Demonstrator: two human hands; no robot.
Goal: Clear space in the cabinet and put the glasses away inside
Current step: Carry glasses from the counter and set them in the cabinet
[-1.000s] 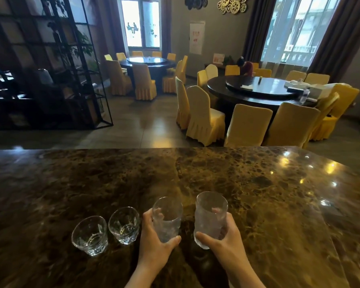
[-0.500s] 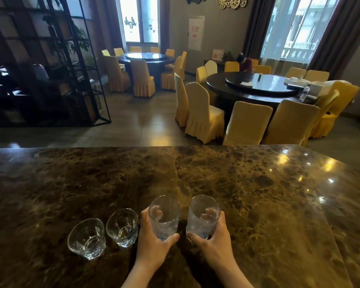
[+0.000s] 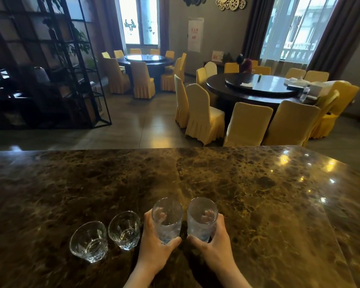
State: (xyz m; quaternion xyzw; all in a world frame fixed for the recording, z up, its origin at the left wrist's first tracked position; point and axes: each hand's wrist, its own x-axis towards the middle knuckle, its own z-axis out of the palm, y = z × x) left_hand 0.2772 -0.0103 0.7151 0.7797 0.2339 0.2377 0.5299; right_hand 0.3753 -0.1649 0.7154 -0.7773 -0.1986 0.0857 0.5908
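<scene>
In the head view, both forearms are reaching forward from the bottom edge over the dark marbled worktop point(image 3: 258, 194), the left hand point(image 3: 154, 244) wrapping its fingers and thumb around the left tall glass point(image 3: 167, 220) and the right hand point(image 3: 214, 244) doing the same around the right tall glass point(image 3: 202, 219). The two tall glasses are standing upright just beside each other, while two short tumblers point(image 3: 124, 229) are sitting on the worktop to the left, unheld.
</scene>
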